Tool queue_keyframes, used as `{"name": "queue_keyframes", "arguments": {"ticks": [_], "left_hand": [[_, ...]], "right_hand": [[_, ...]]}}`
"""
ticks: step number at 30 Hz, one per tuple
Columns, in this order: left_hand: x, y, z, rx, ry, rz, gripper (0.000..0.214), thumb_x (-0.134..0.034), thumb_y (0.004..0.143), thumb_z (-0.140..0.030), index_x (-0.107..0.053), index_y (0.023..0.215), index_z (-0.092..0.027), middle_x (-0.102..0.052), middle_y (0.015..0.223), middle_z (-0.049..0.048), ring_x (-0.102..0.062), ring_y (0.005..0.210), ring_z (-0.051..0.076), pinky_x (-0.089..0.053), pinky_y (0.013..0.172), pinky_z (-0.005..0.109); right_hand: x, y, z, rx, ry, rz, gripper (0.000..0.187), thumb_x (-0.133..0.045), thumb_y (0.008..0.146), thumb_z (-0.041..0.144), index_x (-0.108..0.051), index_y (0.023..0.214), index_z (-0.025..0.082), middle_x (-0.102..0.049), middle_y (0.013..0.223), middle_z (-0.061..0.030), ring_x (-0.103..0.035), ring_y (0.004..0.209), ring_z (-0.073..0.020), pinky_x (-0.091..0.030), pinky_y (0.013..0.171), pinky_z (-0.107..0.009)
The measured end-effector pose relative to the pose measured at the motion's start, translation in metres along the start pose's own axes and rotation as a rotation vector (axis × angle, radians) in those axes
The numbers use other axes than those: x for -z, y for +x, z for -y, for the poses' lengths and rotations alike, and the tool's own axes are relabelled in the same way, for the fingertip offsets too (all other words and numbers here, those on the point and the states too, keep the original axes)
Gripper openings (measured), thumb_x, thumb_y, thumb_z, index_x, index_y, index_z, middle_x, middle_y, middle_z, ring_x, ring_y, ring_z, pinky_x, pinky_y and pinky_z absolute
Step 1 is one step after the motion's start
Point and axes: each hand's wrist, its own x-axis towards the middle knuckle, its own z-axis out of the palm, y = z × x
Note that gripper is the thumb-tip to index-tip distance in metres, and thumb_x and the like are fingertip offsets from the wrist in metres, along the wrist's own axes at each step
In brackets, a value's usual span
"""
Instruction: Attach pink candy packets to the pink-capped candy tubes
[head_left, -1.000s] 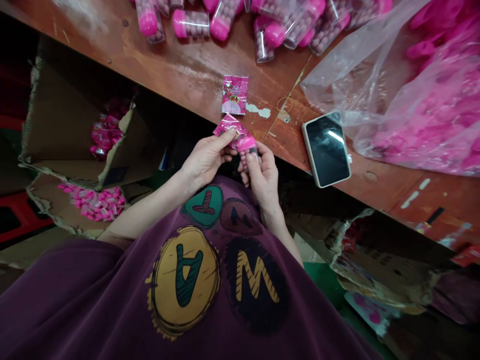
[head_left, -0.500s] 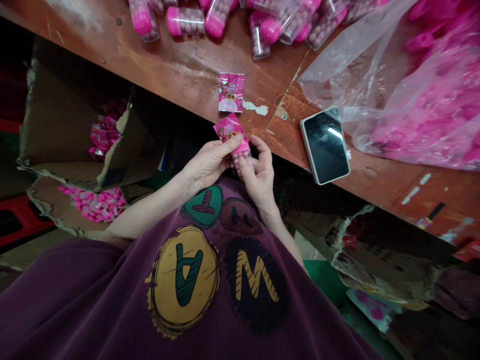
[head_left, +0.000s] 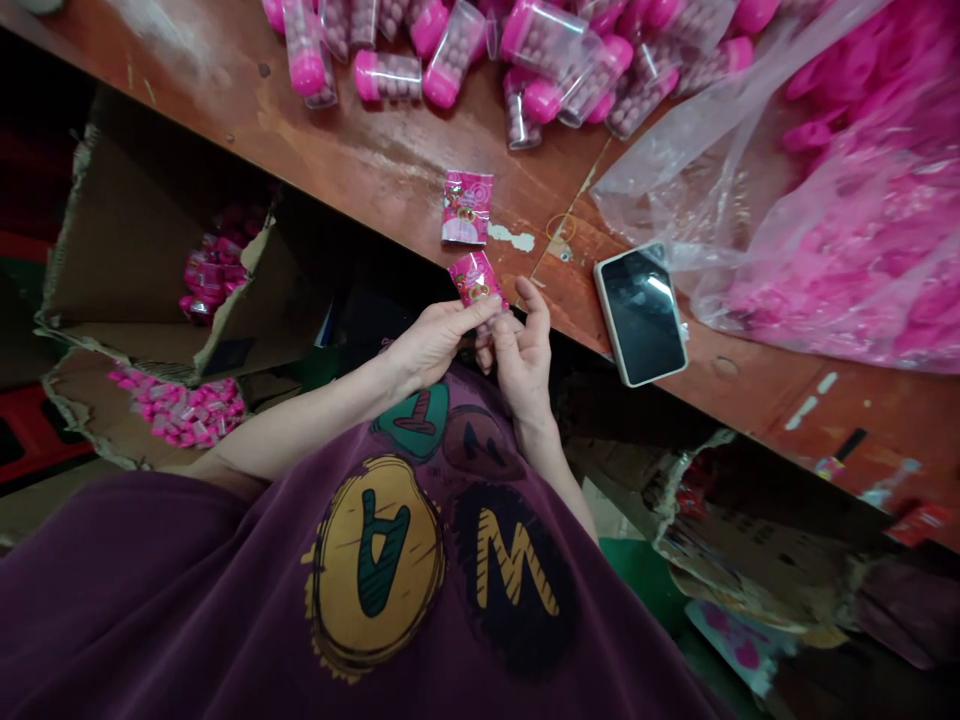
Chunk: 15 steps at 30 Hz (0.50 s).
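My left hand pinches a small printed pink sachet between thumb and fingers. Against it, my right hand closes its thumb and fingers round a small clear candy tube, which the fingers now mostly cover. The right index finger is raised a little. Both hands meet just off the bench's front edge, above my lap. On the bench right beyond them lies a second pink sachet, flat. Farther back, several clear tubes of pink candy balls with pink caps lie in a loose pile.
A phone lies on the wooden bench to the right. Behind it spreads a clear plastic bag of pink plastic pieces. Below left, a cardboard box holds pink packets, with pink-capped pieces under it. A rubber band lies near the sachet.
The view has shifted, so the bench things sit lower in it. The candy balls in the held tube showed before; now my fingers cover most of them. Both hands stay together.
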Motion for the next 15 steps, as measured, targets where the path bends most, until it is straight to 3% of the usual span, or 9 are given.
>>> {"name": "queue_keyframes", "arguments": {"ticks": [5, 12, 15], "left_hand": [[0.003, -0.004, -0.005, -0.024, 0.028, 0.085, 0.037, -0.080, 0.094, -0.044, -0.067, 0.077, -0.014, -0.063, 0.064, 0.0007, -0.062, 0.056, 0.011, -0.056, 0.064, 0.027], [0.005, -0.002, -0.007, -0.091, -0.016, 0.004, 0.036, -0.084, 0.090, -0.041, -0.065, 0.076, -0.014, -0.056, 0.058, -0.0021, -0.054, 0.047, 0.011, -0.049, 0.048, 0.026], [0.013, -0.005, -0.010, -0.097, -0.042, -0.032, 0.035, -0.086, 0.088, -0.041, -0.068, 0.078, -0.013, -0.055, 0.056, -0.0026, -0.053, 0.046, 0.012, -0.050, 0.050, 0.028]], "right_hand": [[0.000, 0.003, -0.001, -0.013, 0.073, -0.013, 0.065, -0.062, 0.099, 0.067, -0.037, 0.151, 0.037, -0.055, 0.073, 0.0077, -0.045, 0.048, -0.0114, -0.040, 0.047, -0.028], [-0.011, 0.003, 0.000, -0.011, 0.059, 0.037, 0.057, -0.064, 0.100, 0.063, -0.041, 0.143, 0.036, -0.062, 0.078, 0.0064, -0.051, 0.050, -0.0103, -0.045, 0.049, -0.026], [-0.019, 0.012, 0.001, -0.049, 0.026, 0.128, 0.060, -0.062, 0.101, 0.064, -0.039, 0.146, 0.033, -0.062, 0.076, 0.0071, -0.051, 0.049, -0.0102, -0.044, 0.047, -0.025]]}}
